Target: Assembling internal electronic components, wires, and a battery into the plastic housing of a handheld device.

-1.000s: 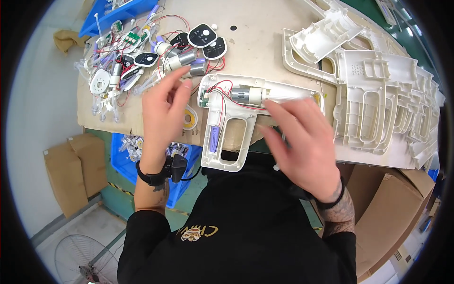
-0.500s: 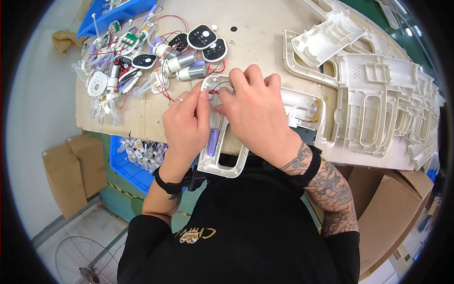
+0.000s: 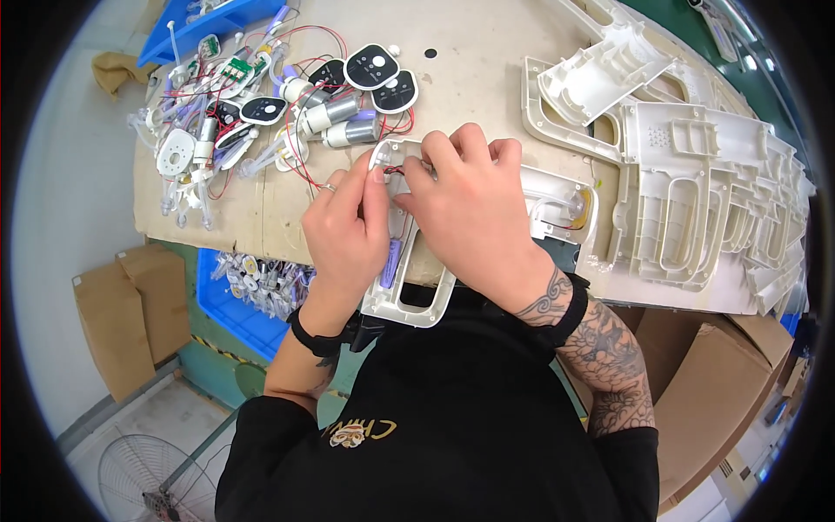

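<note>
A white plastic housing (image 3: 435, 311) with a looped handle lies at the table's near edge, its hollow inside facing up. In the handle sits a purple cylindrical battery (image 3: 390, 264) with thin wires. My left hand (image 3: 346, 230) pinches thin red wires (image 3: 393, 169) between thumb and forefinger at the housing's upper left. Close beside it, my right hand (image 3: 474, 204) is bent over the housing with fingers curled and closed; its fingertips are partly hidden, and I cannot make out what they hold. To the right, the housing's other end shows a clear tube and a yellowish round part (image 3: 577, 209).
A tangle of silver motors (image 3: 350, 132), wires, tubes and black oval panels (image 3: 371, 67) covers the left of the table. Stacked white housings (image 3: 670, 183) fill the right. A blue bin (image 3: 228, 309) of parts stands below left; a cardboard box (image 3: 713, 391) is at lower right.
Both hands stay at nearly the same spot over the housing. The right hand's fingers have shifted very slightly; the left still pinches the wires.
</note>
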Available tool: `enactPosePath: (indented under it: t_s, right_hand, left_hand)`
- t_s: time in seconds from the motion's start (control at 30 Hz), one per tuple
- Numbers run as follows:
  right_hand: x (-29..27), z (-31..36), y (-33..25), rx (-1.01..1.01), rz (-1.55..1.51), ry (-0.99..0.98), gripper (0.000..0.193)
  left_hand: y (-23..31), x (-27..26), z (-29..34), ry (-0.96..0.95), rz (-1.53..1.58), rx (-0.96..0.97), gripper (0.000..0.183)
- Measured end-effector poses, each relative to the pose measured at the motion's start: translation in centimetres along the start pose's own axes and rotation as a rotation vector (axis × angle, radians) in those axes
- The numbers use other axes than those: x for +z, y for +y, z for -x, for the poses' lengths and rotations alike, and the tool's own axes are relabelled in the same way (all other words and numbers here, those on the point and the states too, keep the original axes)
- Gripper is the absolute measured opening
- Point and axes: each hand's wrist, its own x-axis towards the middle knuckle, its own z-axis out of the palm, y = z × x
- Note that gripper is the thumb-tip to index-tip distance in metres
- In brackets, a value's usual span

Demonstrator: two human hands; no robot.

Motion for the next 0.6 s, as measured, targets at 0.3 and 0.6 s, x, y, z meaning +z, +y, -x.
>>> enactPosePath:
  t_s: [0.3,0.6]
  right_hand:
    - [-0.1,0.2,-0.2,-0.001,-0.036,0.011,0.020]
    - [-1.5,0.7,1.1,-0.059,-0.052,-0.046,0.020]
  left_hand:
    - [0.0,-0.1,-0.1,-0.008,-0.012,0.037,0.020]
    - [0.8,-1.0,0.2,-0.031,0.034,-0.090,0.029]
